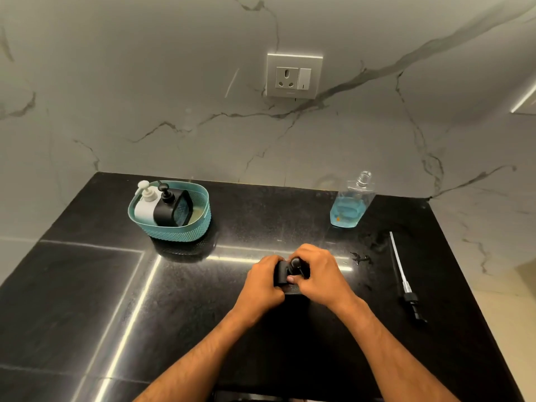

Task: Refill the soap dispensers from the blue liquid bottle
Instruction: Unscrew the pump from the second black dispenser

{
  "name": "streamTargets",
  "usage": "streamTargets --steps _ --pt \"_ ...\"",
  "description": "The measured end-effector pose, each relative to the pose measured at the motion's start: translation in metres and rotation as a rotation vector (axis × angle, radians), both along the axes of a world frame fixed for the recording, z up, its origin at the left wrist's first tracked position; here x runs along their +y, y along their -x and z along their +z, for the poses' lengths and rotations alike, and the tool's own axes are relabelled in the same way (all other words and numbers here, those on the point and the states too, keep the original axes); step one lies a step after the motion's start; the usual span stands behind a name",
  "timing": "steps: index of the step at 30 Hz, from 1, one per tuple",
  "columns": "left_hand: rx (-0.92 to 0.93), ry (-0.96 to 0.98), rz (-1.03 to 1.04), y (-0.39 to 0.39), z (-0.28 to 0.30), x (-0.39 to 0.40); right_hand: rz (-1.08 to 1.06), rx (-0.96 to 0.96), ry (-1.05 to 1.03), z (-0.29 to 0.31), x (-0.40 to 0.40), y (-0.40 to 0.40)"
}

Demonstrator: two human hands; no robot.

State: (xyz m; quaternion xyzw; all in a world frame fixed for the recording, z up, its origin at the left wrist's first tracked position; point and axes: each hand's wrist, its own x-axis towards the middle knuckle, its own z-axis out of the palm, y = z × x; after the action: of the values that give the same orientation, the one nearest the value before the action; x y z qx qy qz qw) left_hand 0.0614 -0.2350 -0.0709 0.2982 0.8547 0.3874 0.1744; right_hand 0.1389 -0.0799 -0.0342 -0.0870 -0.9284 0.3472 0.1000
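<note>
Both of your hands are closed around one black soap dispenser (285, 275) standing on the black counter (203, 314) right in front of you. Your left hand (262, 281) wraps its body from the left, fingers curled around the side. Your right hand (319, 274) covers the top from the right, fingers curled over the black pump head (295, 264), with a thumb tip showing at the front. Whether you are screwing the pump on or off cannot be told from this view, and the dispenser's fill level is hidden.

Farther back and to the right, near the wall, stands the blue liquid bottle (351, 201). It is clear, uncapped, upright, and roughly half full of blue liquid. Its long pump with tube (403, 277) lies flat on the counter to your right, well apart from the bottle. A few small wet marks sit on the counter between your hands and that pump.

At the back left, a teal basket (179, 230) holds two more dispensers side by side, a white one (145, 207) and a black one (165, 210), both with pumps fitted.

My judgement: the task is underway, with the refill bottle opened and one dispenser being handled. The two in the basket look untouched, so most of the refilling probably remains.
</note>
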Motion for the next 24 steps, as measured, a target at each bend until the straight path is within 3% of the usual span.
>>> streamTargets --steps 3,9,14,19,24 --pt "0.021 0.011 0.005 -0.001 -0.002 0.001 0.06 -0.134 -0.001 0.011 0.005 -0.001" --pt "0.006 0.006 0.029 -0.003 -0.004 0.002 -0.14 -0.191 -0.343 0.023 -0.012 0.004" --pt "0.0 0.007 0.023 -0.004 0.0 0.003 0.071 -0.291 -0.143 0.035 -0.008 0.009" --pt "0.014 0.005 0.025 -0.005 -0.001 0.004 -0.156 -0.282 -0.381 0.038 -0.014 0.012" --pt "0.017 0.017 0.031 -0.006 0.002 0.005 0.024 -0.343 -0.215 0.037 -0.018 0.015"
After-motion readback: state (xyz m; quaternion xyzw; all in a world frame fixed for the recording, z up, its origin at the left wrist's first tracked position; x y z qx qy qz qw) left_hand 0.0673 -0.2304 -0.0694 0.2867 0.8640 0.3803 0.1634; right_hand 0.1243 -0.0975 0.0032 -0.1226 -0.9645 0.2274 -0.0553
